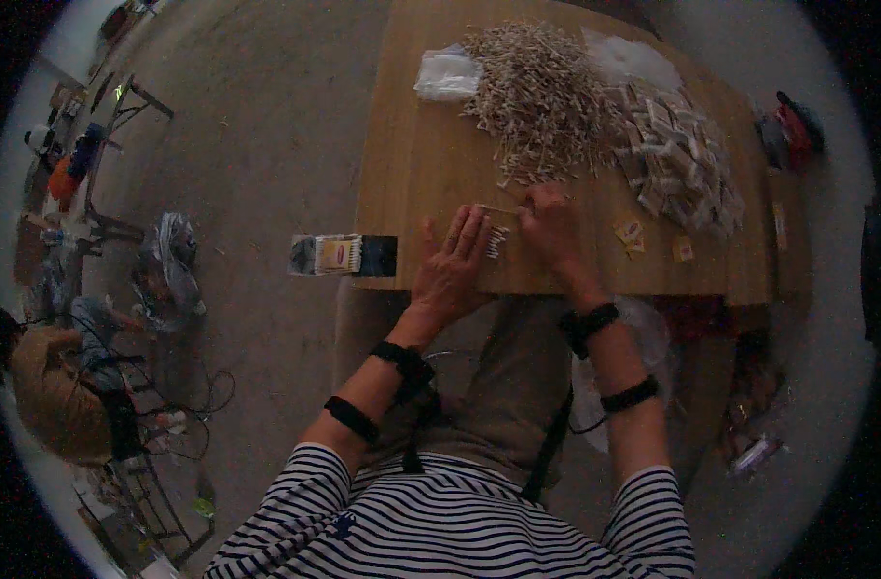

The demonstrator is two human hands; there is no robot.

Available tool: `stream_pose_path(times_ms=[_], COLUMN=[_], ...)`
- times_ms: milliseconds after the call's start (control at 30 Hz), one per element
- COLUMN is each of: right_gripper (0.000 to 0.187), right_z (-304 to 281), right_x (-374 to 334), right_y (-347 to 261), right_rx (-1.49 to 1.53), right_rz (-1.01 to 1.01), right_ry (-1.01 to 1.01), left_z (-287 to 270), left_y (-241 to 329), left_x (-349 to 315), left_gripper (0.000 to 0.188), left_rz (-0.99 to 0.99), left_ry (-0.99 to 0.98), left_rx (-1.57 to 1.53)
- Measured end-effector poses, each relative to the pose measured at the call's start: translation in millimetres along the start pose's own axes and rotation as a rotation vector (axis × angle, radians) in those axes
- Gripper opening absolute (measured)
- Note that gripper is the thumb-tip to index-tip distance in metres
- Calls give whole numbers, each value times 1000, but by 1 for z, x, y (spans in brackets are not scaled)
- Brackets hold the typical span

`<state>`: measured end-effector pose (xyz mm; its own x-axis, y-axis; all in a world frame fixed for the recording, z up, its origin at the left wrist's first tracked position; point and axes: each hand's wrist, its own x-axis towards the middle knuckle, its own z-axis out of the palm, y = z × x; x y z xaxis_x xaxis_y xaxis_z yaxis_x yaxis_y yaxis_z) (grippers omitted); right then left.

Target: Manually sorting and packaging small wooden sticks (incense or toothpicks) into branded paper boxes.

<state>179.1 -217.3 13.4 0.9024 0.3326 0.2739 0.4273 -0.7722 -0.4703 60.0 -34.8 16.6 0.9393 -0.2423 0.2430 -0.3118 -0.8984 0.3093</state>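
My left hand point(452, 267) lies flat near the front edge of the wooden table point(402, 154), fingers stretched out and thumb apart. Beside its fingers is a short row of cotton swabs point(496, 241) with white tips; the hand may cover part of it. Curled closed, my right hand point(549, 227) pinches one end of a single cotton swab point(499, 209), whose other end reaches toward my left fingertips. Just beyond my hands rises a large heap of loose cotton swabs point(542, 92).
Filled clear packs of swabs point(677, 150) are piled at the right. Small yellow cards point(630, 234) lie nearer. Clear plastic bags point(447, 73) rest at the far left. One yellow-labelled pack point(336, 255) juts past the table's left edge. Another person point(64, 386) sits at the left.
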Motion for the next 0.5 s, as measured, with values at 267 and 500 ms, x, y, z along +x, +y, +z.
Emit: stream_pose_path(times_ms=[267, 500], right_gripper=[10, 20], right_z=[5, 8], right_x=[-8, 32], right_y=[-29, -55], right_rx=[35, -161], right_rz=[-176, 138], right_ry=[-89, -54], left_z=[5, 4], left_y=[-2, -4], left_x=[0, -3], left_gripper=[117, 110], left_rz=[9, -29], left_ry=[16, 3], left_rx=[10, 11])
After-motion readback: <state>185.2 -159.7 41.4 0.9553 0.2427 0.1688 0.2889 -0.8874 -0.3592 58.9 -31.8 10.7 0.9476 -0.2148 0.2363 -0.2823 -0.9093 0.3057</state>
